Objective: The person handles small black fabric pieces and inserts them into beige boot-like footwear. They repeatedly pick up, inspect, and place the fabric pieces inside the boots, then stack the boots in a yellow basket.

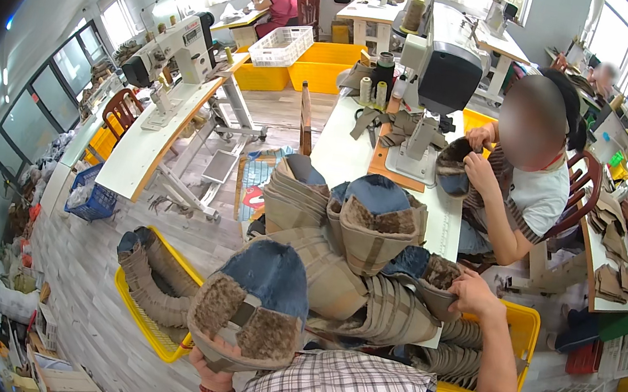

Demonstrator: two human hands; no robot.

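My left hand (213, 374), wearing a red bead bracelet, is closed round the lower edge of a fur-lined shoe upper (249, 303). It is held up with its blue and brown plush lining showing. Off to the right, my right hand (477, 293) grips the edge of another upper (441, 290) on the pile; its fingertips are partly hidden. Between my hands, nested tan uppers (394, 311) are heaped on the table, with more stacks standing (377, 229) behind. A checked cloth (343, 385) lies across my front.
Yellow baskets with nested uppers stand left (162, 350) and right (525, 338). Across the table a co-worker holds a similar piece (456, 168) beside a sewing machine (448, 70). Another machine table (171, 128) is at left. Yellow bins (324, 69) and a white crate (281, 44) stand behind.
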